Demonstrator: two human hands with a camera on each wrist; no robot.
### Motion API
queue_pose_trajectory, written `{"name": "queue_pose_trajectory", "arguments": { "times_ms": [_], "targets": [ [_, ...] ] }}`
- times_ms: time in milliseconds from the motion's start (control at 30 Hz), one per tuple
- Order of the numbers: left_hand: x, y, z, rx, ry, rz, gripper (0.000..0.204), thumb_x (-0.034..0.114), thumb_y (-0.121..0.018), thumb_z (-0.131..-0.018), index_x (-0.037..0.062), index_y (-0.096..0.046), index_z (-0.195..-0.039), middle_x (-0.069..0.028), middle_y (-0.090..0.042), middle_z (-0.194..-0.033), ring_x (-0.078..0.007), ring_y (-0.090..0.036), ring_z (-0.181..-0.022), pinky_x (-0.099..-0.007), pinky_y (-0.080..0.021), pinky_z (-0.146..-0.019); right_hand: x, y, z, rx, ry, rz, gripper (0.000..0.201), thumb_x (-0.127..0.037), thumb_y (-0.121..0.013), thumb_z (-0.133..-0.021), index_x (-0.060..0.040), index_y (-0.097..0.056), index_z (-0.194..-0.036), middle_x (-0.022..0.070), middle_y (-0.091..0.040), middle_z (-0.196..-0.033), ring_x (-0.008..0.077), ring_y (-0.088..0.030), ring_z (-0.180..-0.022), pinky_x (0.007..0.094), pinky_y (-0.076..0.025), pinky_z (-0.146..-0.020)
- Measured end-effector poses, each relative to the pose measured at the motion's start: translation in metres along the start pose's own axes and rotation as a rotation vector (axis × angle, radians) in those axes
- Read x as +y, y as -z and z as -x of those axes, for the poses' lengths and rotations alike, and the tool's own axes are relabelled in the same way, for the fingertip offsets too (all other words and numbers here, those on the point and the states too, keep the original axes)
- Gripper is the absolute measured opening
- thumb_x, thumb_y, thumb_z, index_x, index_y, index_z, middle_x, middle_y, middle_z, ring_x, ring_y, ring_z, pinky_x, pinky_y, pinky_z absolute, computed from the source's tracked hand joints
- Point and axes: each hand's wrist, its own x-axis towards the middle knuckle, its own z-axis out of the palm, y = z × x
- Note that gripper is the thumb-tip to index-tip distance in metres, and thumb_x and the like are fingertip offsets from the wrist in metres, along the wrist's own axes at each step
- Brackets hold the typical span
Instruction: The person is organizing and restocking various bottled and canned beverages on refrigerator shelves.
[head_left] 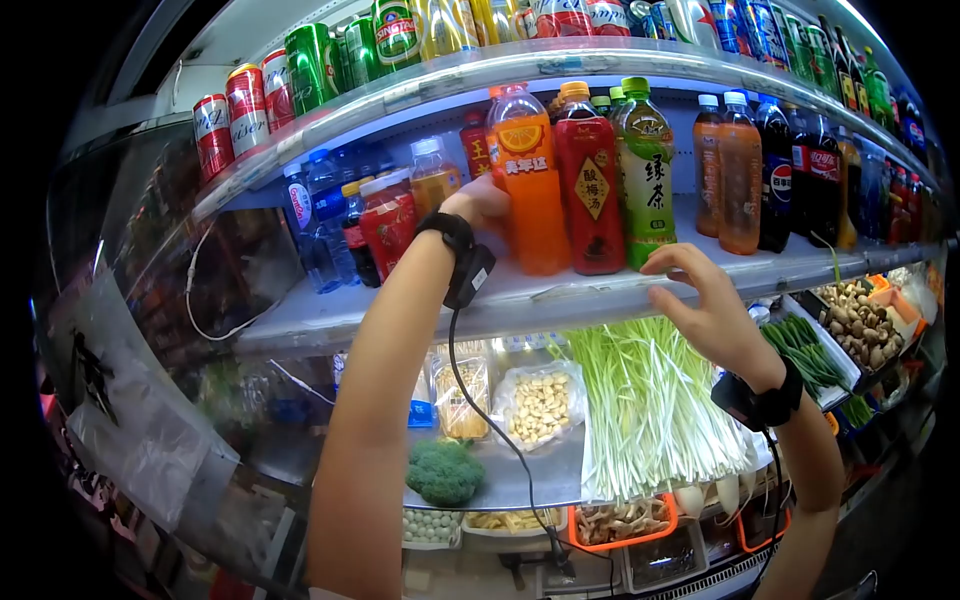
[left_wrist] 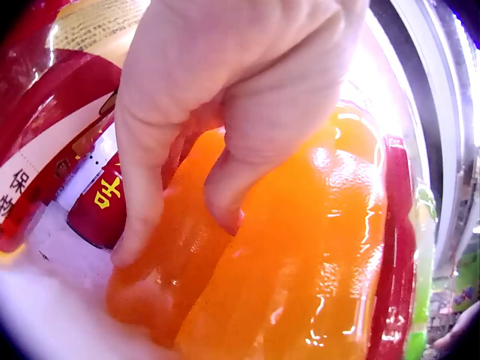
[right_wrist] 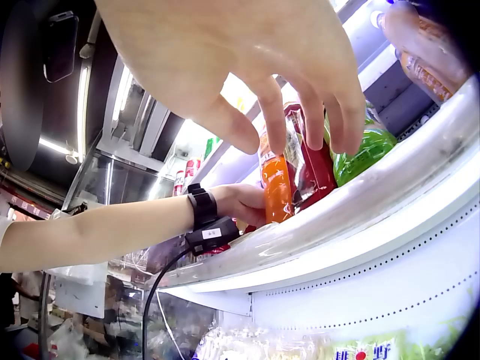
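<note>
On the middle shelf stands a large orange drink bottle (head_left: 537, 190), beside a red bottle (head_left: 592, 190) and a green tea bottle (head_left: 646, 180). My left hand (head_left: 482, 203) reaches in at the left side of the orange bottle. In the left wrist view that hand (left_wrist: 232, 97) has its thumb and a finger bent down against orange bottles (left_wrist: 292, 247); whether it grips one is unclear. My right hand (head_left: 708, 310) is held in front of the shelf edge below the green bottle, fingers loosely bent and holding nothing; the right wrist view shows its fingers (right_wrist: 307, 112) spread.
Cans (head_left: 247, 110) line the shelf above. More bottles stand left and right on the middle shelf, including a red-wrapped container (head_left: 388, 225). Below are long pale-green stalks (head_left: 655, 410), broccoli (head_left: 445, 472) and mushrooms (head_left: 860, 325). The shelf's front edge (head_left: 560, 303) runs under the bottles.
</note>
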Motion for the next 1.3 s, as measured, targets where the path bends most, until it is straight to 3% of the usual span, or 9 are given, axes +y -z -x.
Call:
{"name": "queue_pose_trajectory", "arguments": {
  "times_ms": [367,500,633,700,767,800,1000,1167,1300],
  "targets": [
    [0.0,-0.009,0.014,0.011,0.04,0.202,0.038,0.001,-0.045,-0.085,0.0089,-0.044,-0.122,-0.0106,-0.055,-0.114,-0.0228,-0.056,-0.1,-0.0381,-0.048,-0.082,0.006,-0.001,0.002,0.048,-0.016,-0.005,0.017,-0.007,-0.054,-0.078,0.0021,-0.053,-0.093,0.0129,-0.055,-0.094,0.0249,-0.054,-0.093,0.032,-0.04,-0.085],
    [-0.028,0.022,-0.021,-0.084,0.046,-0.106,0.039,-0.007,-0.035,-0.084,-0.0008,-0.04,-0.122,-0.0167,-0.046,-0.124,-0.0267,-0.049,-0.111,-0.0404,-0.043,-0.091,0.005,-0.002,0.0,0.069,0.015,0.014,0.018,-0.004,-0.053,-0.079,0.0018,-0.054,-0.096,0.0123,-0.056,-0.097,0.0235,-0.055,-0.095,0.0314,-0.04,-0.086],
    [0.031,-0.003,0.068,0.191,0.045,0.012,0.042,-0.007,-0.045,-0.081,-0.0077,-0.037,-0.122,-0.0202,-0.04,-0.122,-0.0295,-0.045,-0.11,-0.0402,-0.042,-0.094,-0.001,-0.006,-0.007,0.078,0.043,-0.016,0.017,-0.004,-0.052,-0.08,0.0031,-0.053,-0.096,0.0123,-0.057,-0.096,0.022,-0.055,-0.094,0.0312,-0.041,-0.085],
    [0.037,0.025,0.087,0.087,-0.193,-0.566,0.045,-0.001,-0.052,-0.082,-0.0068,-0.036,-0.123,-0.022,-0.042,-0.12,-0.0288,-0.047,-0.107,-0.0351,-0.047,-0.089,-0.012,-0.015,-0.018,0.125,0.077,-0.05,0.02,-0.004,-0.052,-0.081,0.002,-0.051,-0.099,0.012,-0.057,-0.098,0.0221,-0.055,-0.095,0.0306,-0.043,-0.083],
    [0.053,0.024,0.133,0.213,-0.257,0.031,0.044,0.005,-0.056,-0.083,-0.0037,-0.039,-0.123,-0.0213,-0.047,-0.117,-0.0284,-0.049,-0.109,-0.0341,-0.048,-0.088,-0.028,-0.032,-0.042,0.105,0.078,-0.179,0.023,-0.003,-0.05,-0.081,0.0023,-0.05,-0.104,0.0128,-0.057,-0.1,0.0217,-0.056,-0.095,0.031,-0.044,-0.083],
    [0.069,0.005,0.16,0.323,-0.252,-0.207,0.04,0.006,-0.055,-0.084,-0.0023,-0.042,-0.121,-0.0208,-0.049,-0.115,-0.028,-0.05,-0.109,-0.0342,-0.048,-0.088,-0.033,-0.043,-0.059,0.069,0.051,-0.176,0.026,-0.005,-0.05,-0.082,0.0028,-0.049,-0.107,0.0141,-0.057,-0.101,0.0221,-0.056,-0.097,0.0309,-0.044,-0.084],
    [0.023,0.029,0.195,0.634,-0.178,-0.58,0.046,0.018,-0.061,-0.079,0.0009,-0.046,-0.119,-0.0168,-0.052,-0.115,-0.0224,-0.05,-0.107,-0.0342,-0.041,-0.091,-0.053,-0.114,-0.146,-0.201,-0.123,-0.034,0.043,-0.02,-0.06,-0.077,0.0031,-0.047,-0.111,0.0143,-0.056,-0.101,0.0218,-0.058,-0.089,0.0303,-0.051,-0.074],
    [-0.026,0.044,0.181,0.737,-0.094,-0.69,0.062,0.021,-0.071,-0.072,-0.012,-0.036,-0.112,-0.019,-0.056,-0.098,-0.0222,-0.057,-0.088,-0.0292,-0.047,-0.075,-0.07,-0.133,-0.164,-0.279,-0.312,0.108,0.056,-0.024,-0.064,-0.073,0.0044,-0.042,-0.116,0.0179,-0.048,-0.113,0.0282,-0.049,-0.103,0.0359,-0.048,-0.08],
    [-0.044,0.041,0.157,0.774,-0.18,-0.677,0.094,0.03,-0.077,-0.062,-0.0236,-0.02,-0.114,-0.03,-0.057,-0.097,-0.0343,-0.06,-0.09,-0.0323,-0.049,-0.075,-0.031,-0.162,-0.193,-0.387,-0.507,-0.11,0.051,-0.025,-0.066,-0.074,-0.0028,-0.047,-0.116,0.016,-0.046,-0.12,0.0281,-0.042,-0.112,0.0409,-0.039,-0.089]
  ]
}}
